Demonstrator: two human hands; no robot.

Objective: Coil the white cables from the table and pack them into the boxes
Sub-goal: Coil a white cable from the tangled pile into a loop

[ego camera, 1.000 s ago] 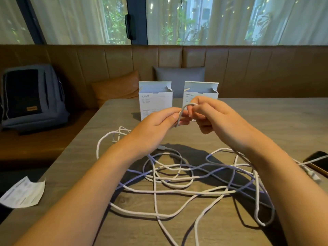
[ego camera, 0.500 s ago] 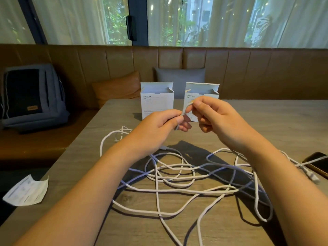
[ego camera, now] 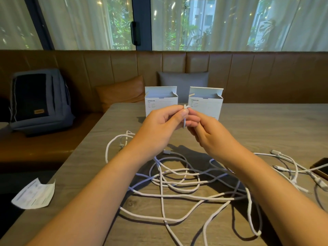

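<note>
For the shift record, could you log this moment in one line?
left hand: pinches cable loop | right hand: holds loop | boxes: open, upright

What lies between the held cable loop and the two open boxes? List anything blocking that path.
Nothing visible blocks it. The left hand and right hand pinch the small cable loop in the air just in front of the left box and right box, whose top flaps stand open.

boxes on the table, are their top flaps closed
No, both white boxes stand upright at the far table edge with their top flaps open.
</note>
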